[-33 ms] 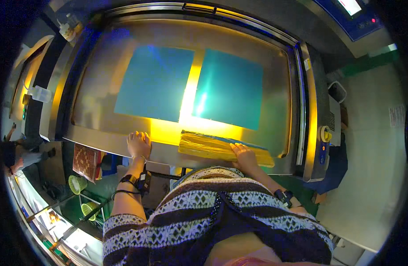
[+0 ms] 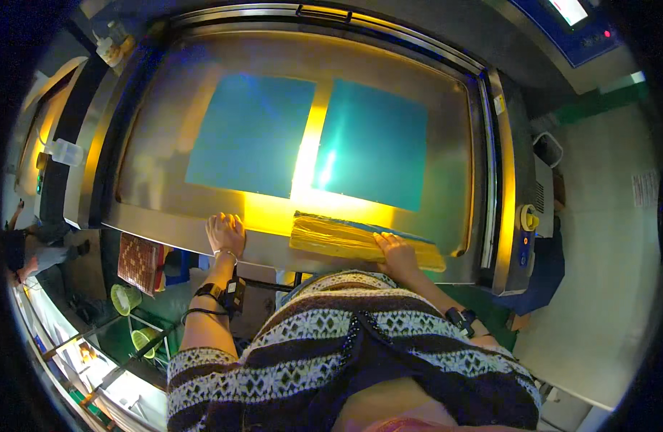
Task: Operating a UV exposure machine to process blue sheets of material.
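Note:
Two flat blue-green rectangular sheets, a left sheet [image 2: 252, 137] and a right sheet [image 2: 374, 144], lie side by side on the metallic bed [image 2: 446, 173] of a wide machine. Bright yellow light reflects between and below them. My left hand [image 2: 225, 235] rests on the bed's front edge, fingers slightly bent, holding nothing. A long, shiny, crinkled yellow strip [image 2: 331, 237], perhaps film or foil, lies along the front edge at the right. My right hand [image 2: 396, 252] lies on it with the fingers stretched across its top; the underside of that hand is hidden.
A raised metal frame [image 2: 493, 173] borders the bed, with a control knob [image 2: 529, 217] at its right. A lit screen [image 2: 567, 10] is at the upper right. Bottles [image 2: 109, 50] stand upper left; green baskets [image 2: 124, 299] sit lower left, and a person [image 2: 47, 259] is beyond.

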The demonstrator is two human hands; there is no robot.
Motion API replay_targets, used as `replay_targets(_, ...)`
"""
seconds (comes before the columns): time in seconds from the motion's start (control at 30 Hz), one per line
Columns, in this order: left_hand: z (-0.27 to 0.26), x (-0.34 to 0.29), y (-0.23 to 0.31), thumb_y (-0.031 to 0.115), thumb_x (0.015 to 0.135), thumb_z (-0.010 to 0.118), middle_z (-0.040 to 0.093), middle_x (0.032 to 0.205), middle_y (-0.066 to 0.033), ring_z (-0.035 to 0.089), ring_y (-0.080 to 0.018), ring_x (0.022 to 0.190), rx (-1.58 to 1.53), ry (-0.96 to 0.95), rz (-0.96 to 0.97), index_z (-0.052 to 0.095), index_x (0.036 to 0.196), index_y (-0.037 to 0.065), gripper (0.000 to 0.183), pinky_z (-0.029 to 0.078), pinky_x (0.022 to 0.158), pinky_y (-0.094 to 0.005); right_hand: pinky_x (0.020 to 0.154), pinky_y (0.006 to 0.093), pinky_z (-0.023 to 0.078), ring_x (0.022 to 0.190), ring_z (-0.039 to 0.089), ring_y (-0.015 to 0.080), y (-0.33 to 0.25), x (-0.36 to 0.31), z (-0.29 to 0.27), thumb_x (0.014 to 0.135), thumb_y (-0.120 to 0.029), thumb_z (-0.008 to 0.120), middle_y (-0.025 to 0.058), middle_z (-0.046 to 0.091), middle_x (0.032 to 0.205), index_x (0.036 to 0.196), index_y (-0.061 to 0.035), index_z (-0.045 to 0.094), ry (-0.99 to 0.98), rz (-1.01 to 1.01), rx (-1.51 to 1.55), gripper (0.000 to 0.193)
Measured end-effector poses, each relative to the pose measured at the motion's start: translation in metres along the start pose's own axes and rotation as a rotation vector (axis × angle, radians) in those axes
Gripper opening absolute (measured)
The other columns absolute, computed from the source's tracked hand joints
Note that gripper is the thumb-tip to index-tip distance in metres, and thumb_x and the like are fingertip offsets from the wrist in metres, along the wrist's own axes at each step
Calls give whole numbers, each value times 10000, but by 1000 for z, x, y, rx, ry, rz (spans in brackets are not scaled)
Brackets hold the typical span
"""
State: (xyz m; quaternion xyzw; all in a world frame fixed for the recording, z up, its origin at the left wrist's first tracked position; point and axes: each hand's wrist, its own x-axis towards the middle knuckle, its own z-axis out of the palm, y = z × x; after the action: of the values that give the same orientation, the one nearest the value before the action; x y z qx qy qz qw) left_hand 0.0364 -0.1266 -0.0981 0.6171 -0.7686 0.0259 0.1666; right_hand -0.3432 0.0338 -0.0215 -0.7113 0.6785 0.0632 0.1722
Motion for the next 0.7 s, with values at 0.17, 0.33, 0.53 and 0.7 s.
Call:
replay_targets(0.17,-5,2,1,196,768,514,507,763,-125,476,-295,787,2,-14,24,530,649,40,197,379,745,-414,915,391,400,1091,481,306,1,1,3,628,-266,705,144,492,1201,1211,-65,460,19,-22,33,663)
replay_targets(0.33,-6,6,1,194,766,516,499,743,-119,476,-292,776,-14,-64,6,522,631,43,203,377,748,-407,940,401,378,1143,440,306,-4,5,0,628,-235,706,152,449,1253,1238,-53,423,-30,-13,2,697)
replay_targets(0.53,-1,6,-2,203,769,514,497,737,-116,475,-288,770,24,-17,34,510,616,48,218,378,753,-408,996,397,328,1172,418,302,-8,6,-5,697,-174,660,152,416,1286,1256,-13,373,-95,-14,-24,649)
replay_targets(0.7,2,5,-5,211,778,504,498,744,-118,477,-291,782,15,-36,22,512,622,43,230,378,768,-408,987,398,338,1166,422,306,-7,6,2,682,-146,645,152,424,1280,1240,-9,393,-23,-20,-37,627)
